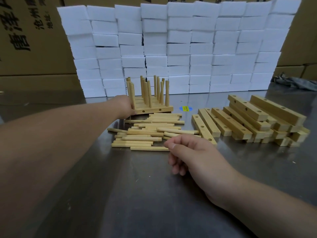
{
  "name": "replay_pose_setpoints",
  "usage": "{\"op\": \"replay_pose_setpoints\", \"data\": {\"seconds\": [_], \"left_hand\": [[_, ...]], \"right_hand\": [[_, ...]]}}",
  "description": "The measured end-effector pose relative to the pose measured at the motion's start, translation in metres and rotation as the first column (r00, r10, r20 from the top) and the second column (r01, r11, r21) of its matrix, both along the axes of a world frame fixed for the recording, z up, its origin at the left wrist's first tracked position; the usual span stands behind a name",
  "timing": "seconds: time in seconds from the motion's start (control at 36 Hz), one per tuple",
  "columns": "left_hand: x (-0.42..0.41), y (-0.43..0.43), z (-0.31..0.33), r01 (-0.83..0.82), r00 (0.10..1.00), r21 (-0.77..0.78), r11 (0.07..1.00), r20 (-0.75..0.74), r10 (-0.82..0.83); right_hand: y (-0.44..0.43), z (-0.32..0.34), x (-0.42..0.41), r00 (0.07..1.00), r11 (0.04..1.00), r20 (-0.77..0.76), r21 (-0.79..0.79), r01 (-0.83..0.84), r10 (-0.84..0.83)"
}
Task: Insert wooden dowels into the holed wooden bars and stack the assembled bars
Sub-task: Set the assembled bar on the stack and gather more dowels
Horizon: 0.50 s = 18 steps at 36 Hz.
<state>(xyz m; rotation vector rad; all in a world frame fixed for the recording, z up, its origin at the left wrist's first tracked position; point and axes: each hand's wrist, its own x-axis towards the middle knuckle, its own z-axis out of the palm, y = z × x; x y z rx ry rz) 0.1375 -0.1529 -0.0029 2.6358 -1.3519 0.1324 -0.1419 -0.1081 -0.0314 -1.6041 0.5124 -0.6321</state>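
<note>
My right hand [187,152] hangs loosely curled, holding nothing, its thumb just beside the nearest of the loose dowels [145,130] at its 11 o'clock. My left hand [126,106] is against the left end of the assembled bars [152,109] at 12 o'clock, with upright pegs; whether its hidden fingers grip, I cannot tell. Plain holed bars [248,120] are heaped on the bench [137,194] at 2 o'clock.
</note>
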Motion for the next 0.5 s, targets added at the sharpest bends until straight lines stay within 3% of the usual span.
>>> {"op": "replay_pose_setpoints", "data": {"seconds": [0.5], "left_hand": [[-0.013, -0.005, -0.003, -0.037, 0.997, 0.028, 0.999, 0.075, 0.035]], "right_hand": [[0.000, -0.001, 0.000, 1.000, 1.000, 0.009, 0.008, -0.003, 0.003]]}}
